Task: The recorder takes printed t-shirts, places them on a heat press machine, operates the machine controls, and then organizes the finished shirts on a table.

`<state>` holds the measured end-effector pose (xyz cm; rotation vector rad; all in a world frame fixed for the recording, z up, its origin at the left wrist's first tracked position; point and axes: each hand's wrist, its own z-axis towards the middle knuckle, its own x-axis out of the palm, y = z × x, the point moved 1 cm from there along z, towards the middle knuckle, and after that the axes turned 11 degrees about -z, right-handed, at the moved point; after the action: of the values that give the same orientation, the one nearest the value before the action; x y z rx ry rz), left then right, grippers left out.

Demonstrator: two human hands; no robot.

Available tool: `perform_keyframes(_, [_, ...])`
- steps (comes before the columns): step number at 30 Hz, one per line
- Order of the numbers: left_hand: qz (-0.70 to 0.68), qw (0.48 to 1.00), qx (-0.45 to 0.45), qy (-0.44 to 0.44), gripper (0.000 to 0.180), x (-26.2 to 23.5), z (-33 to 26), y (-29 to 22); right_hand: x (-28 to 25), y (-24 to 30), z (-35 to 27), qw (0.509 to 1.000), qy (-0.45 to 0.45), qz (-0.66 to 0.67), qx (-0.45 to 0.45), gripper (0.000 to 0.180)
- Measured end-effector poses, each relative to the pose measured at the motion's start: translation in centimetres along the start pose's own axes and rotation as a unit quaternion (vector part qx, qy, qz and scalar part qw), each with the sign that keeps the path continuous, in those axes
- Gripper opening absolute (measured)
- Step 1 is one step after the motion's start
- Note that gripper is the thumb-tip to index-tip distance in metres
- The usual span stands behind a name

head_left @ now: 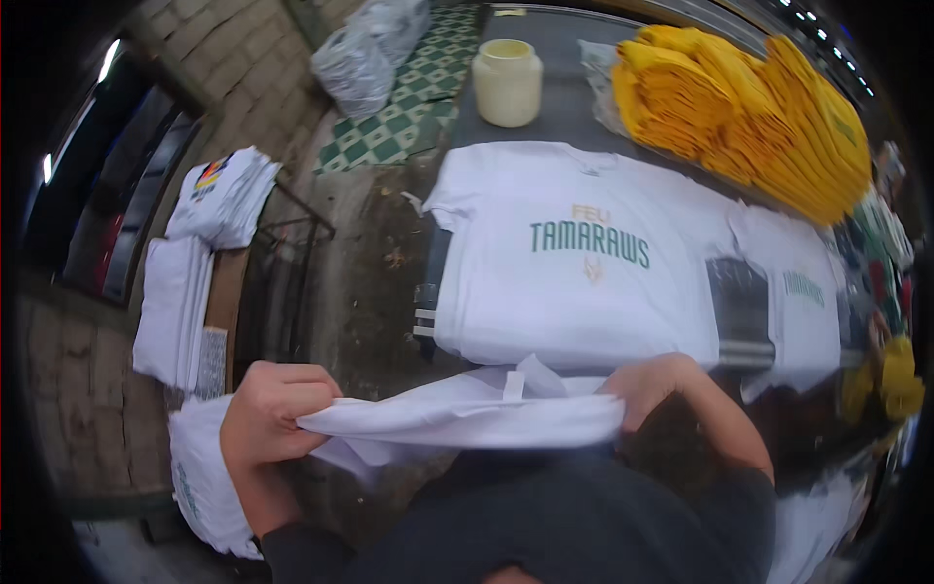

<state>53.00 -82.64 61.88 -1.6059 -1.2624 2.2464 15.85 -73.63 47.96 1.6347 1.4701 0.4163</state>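
A white T-shirt [467, 419] is stretched sideways in front of my body, bunched into a band with a small white label standing up from it. My left hand [277, 414] is closed in a fist on its left end. At the other end my right hand [647, 389] grips the cloth, its fingers partly hidden and blurred. Just beyond, a white printed T-shirt [584, 302] with green and yellow lettering lies flat on the dark table. To its right lies a second white printed T-shirt [803, 292].
A pile of folded yellow shirts [739, 117] and a cream plastic jar [508, 83] stand at the table's far side. On the left, folded white shirts [170, 311] lie on a wooden bench [226, 292]. Plastic bags [365, 58] sit by the brick wall, near green checkered flooring [389, 131].
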Motion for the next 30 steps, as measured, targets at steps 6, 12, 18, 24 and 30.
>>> perform_keyframes(6, [0.116,0.993,-0.031,-0.009,0.017,0.0,-0.1,3.7,4.6,1.1,-6.5,0.878,-0.362,-0.165,0.267,0.024])
perform_keyframes(12, [0.072,0.995,-0.07,-0.02,0.019,0.7,-1.6,6.6,9.7,4.6,-11.4,0.605,-0.608,-0.285,0.428,0.015])
perform_keyframes(18, [0.065,0.979,-0.084,-0.177,0.016,-0.5,-2.0,7.5,12.1,5.0,-14.5,0.382,-0.824,-0.158,0.387,0.025])
perform_keyframes(24, [0.089,0.907,-0.008,-0.411,0.014,2.0,-1.1,9.1,14.3,0.4,-16.2,0.209,-0.838,-0.199,0.462,0.018])
perform_keyframes(30, [-0.303,0.769,0.038,-0.561,0.006,-0.2,0.0,11.7,12.0,-0.4,-21.1,0.002,-0.924,-0.256,0.282,0.022])
